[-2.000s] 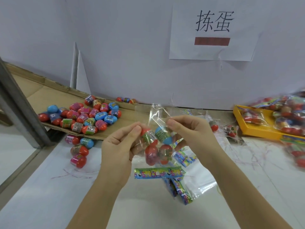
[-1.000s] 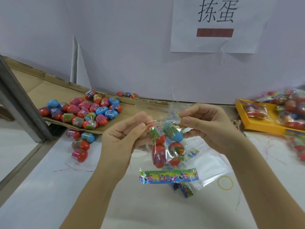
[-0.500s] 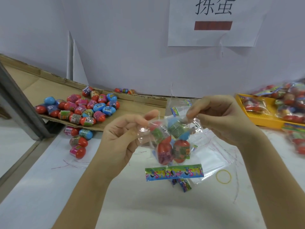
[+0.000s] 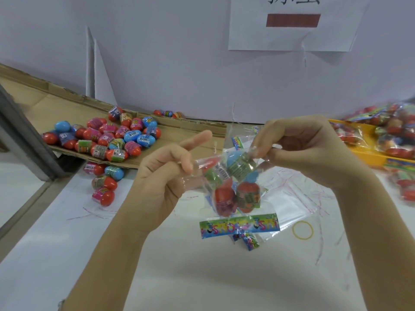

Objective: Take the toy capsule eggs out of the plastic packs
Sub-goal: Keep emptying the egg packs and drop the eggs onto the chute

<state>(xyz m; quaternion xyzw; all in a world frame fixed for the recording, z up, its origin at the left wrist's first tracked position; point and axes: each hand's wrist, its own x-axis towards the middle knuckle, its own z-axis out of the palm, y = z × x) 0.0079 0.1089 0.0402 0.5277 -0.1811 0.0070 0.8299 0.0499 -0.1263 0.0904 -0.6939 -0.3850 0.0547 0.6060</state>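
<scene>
I hold a clear plastic pack (image 4: 233, 187) in the air over the white table, upside down, its colourful header strip (image 4: 239, 225) hanging at the bottom. Several capsule eggs (image 4: 241, 194) in red, blue and green sit inside it. My left hand (image 4: 161, 182) pinches the pack's left upper edge, index finger sticking out. My right hand (image 4: 303, 149) pinches the right upper edge. The film is stretched between both hands.
Loose capsule eggs (image 4: 107, 140) lie piled on a flat cardboard sheet (image 4: 179, 140) at the left, with a few more eggs (image 4: 103, 182) on the table. A yellow tray (image 4: 368, 153) of full packs stands at the right. Empty bags (image 4: 298, 205) and a yellow rubber band (image 4: 302, 230) lie under my hands.
My hands have pulled apart, stretching the pack's top wider. The right hand rose and moved right, and my left index finger lifted away from the film.
</scene>
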